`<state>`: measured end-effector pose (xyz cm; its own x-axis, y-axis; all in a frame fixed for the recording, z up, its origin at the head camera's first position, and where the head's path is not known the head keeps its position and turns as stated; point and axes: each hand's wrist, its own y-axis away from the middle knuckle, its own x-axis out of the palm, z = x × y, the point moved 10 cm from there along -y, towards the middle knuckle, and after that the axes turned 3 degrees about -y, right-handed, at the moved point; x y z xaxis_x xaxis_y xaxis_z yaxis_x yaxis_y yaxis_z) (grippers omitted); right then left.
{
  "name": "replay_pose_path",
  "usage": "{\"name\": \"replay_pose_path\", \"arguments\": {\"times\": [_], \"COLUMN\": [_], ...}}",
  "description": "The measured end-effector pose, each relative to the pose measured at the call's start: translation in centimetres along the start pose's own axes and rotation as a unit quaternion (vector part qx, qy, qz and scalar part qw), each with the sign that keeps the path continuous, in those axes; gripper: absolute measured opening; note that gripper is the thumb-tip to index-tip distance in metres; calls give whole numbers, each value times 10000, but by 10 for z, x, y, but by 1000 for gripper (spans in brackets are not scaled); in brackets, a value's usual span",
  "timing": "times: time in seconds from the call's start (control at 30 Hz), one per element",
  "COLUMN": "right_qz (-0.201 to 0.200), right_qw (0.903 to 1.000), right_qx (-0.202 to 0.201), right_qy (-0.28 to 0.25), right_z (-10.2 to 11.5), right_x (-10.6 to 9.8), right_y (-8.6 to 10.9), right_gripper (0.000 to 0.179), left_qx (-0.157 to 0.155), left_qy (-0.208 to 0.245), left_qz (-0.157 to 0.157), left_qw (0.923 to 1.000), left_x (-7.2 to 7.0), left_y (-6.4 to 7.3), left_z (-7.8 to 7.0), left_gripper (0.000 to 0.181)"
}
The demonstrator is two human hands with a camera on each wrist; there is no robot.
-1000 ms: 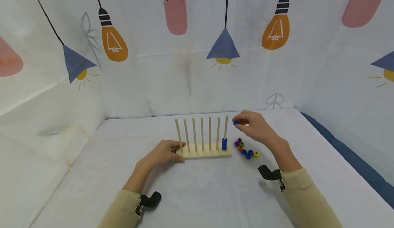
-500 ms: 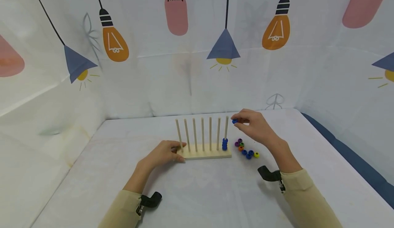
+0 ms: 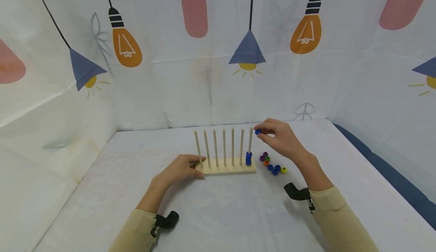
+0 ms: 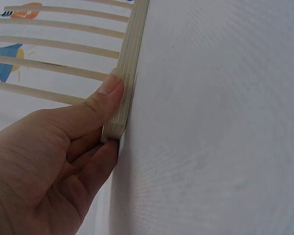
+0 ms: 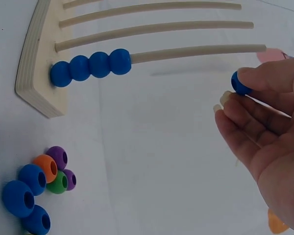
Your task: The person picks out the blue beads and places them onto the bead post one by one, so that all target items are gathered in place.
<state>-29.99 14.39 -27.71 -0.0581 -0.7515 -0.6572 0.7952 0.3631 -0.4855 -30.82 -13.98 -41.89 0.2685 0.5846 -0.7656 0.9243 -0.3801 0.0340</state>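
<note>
Beside the tip of the 3 o'clock peg, a pinched blue bead

At about 4 o'clock from that tip in the head view, the bead is held in the air by the right hand, clamped between thumb and forefinger, the other fingers loosely bent. At the 9 o'clock end of the wooden rack, which sits on the white tabletop, the left hand has thumb and fingers closed on the base.

The likeliest fault, I judge, is a poor meeting of hole and tip: if the bead came over tilted, its rim could catch on the peg and the smooth round shape might pop out of the pinch. Dropped, it could roll off or knock the loose beads at 3 o'clock of the rack. A hard push could also swing the rack, since the left hand steadies only the opposite end.

In the right wrist view the bead's hole seems to face 9 o'clock, roughly along the peg, though the thumb hides part of it and its exact tilt is uncertain. The rack's long axis runs from 9 to 3 o'clock in the head view; its pegs point up toward 12, the leftmost nearer 11, with four threaded beads low on the 3 o'clock one
</note>
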Motion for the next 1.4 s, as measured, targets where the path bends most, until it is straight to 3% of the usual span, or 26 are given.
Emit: {"name": "replay_pose_path", "arguments": {"times": [0.97,1.4], "right_qz": [-732,-832], "right_qw": [9938,9933], "right_qx": [-758,-768], "right_qy": [-359,-214], "right_z": [27,38], "right_x": [-17,-9], "right_y": [-2,-1], "right_gripper": [25,26], "left_qx": [-22,-28], "left_qy": [-8,-7], "left_qz": [45,69], "left_qw": [10000,10000], "left_x": [-1,0], "left_y": [-2,-3], "left_z": [0,0], "left_gripper": [64,63]}}
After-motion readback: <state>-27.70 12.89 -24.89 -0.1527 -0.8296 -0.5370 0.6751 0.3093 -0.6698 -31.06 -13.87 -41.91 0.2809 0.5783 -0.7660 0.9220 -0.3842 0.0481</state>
